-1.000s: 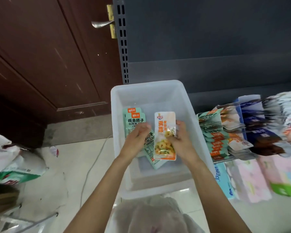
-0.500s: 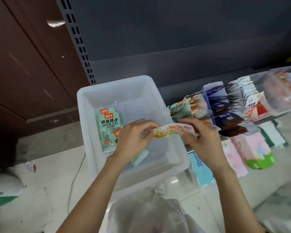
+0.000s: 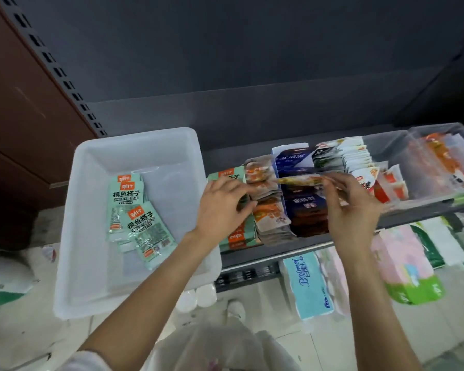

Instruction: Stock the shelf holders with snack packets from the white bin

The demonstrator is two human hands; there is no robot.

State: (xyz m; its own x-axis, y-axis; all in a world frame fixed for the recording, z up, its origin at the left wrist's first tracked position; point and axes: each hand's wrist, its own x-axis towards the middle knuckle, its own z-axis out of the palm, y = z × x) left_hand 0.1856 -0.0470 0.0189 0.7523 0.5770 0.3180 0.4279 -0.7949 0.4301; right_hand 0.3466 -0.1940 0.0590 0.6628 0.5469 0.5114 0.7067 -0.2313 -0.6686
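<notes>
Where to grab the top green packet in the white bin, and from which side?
Take the top green packet by its upper edge near the orange logo, coming straight down from above. It lies flat, tilted, overlapping the other green packets, and the white bin walls block any sideways approach.
</notes>
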